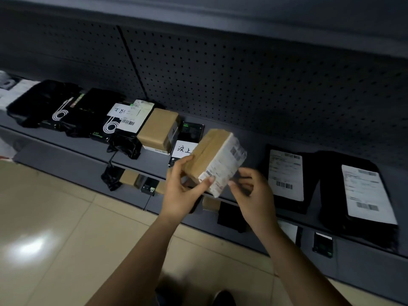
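Note:
A taped brown cardboard parcel with a white shipping label on one face is held tilted above the grey shelf. My left hand grips its lower left corner, thumb on the label side and fingers round the brown side. My right hand is beside the parcel's lower right edge, fingers loosely curled; its fingertips are close to the label, and contact is unclear because of blur.
On the shelf lie black mailer bags, a brown box, a small black box with a white label, and two black parcels with labels. A lower shelf holds small boxes. Pegboard backs the shelving; beige tiled floor lies at left.

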### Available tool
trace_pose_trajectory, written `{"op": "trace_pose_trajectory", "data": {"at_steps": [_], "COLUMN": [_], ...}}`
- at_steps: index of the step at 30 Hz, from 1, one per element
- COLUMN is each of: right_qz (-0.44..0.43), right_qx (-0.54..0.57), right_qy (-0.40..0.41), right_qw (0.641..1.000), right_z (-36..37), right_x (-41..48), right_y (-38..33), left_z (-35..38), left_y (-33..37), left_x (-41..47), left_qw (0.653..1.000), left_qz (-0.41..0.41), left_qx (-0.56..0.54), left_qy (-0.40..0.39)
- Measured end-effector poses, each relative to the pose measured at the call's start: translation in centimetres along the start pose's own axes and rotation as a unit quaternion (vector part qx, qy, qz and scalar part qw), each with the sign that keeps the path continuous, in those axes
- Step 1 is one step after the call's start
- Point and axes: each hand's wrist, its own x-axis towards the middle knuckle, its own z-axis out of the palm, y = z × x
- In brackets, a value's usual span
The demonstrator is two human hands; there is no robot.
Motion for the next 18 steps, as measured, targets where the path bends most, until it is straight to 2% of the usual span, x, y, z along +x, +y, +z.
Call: {"op": "trace_pose_trajectory", "data": {"at_steps": [2, 4, 7, 10, 13, 16, 18], "right_qz": [-0.097, -0.183, -0.231, -0.198, -0.139, -0.094, -0.025], "right_qx": [-0.085, -0.163, -0.252, -0.301, -0.251, -0.197, -0.132], "right_qy": [-0.004, -0.049, -0.150, -0.273, -0.342, -0.330, -0.279], "right_qw": [0.992, 0.968, 0.928, 0.892, 0.895, 0.918, 0.951], "right_z": [-1.0, -1.9, -2.9, -3.8, -4.4, -4.6, -4.9], "right_x": [0.3, 0.6, 1.1, 1.7, 1.6, 0.7, -0.4], "right_y": [-0.4, -1.2, -2.3, -2.7, -3.1, -3.0, -2.9], "left_z": [-0.9, -1.6, -2.5, -3.4, -4.3, -4.6, -4.5], "left_y": [0.2, 1.0, 2.8, 4.4, 5.5, 5.8, 6.0], "left_x": [0.3, 0.2, -0.1, -0.6, -1.2, -2.3, -3.6], "left_qw": [0.996, 0.980, 0.954, 0.917, 0.908, 0.910, 0.913], "left_qz": [0.017, 0.058, 0.115, 0.158, 0.163, 0.174, 0.194], "left_qx": [0.091, 0.188, 0.260, 0.313, 0.316, 0.305, 0.312], "left_qy": [-0.011, -0.026, -0.099, -0.189, -0.221, -0.220, -0.179]}}
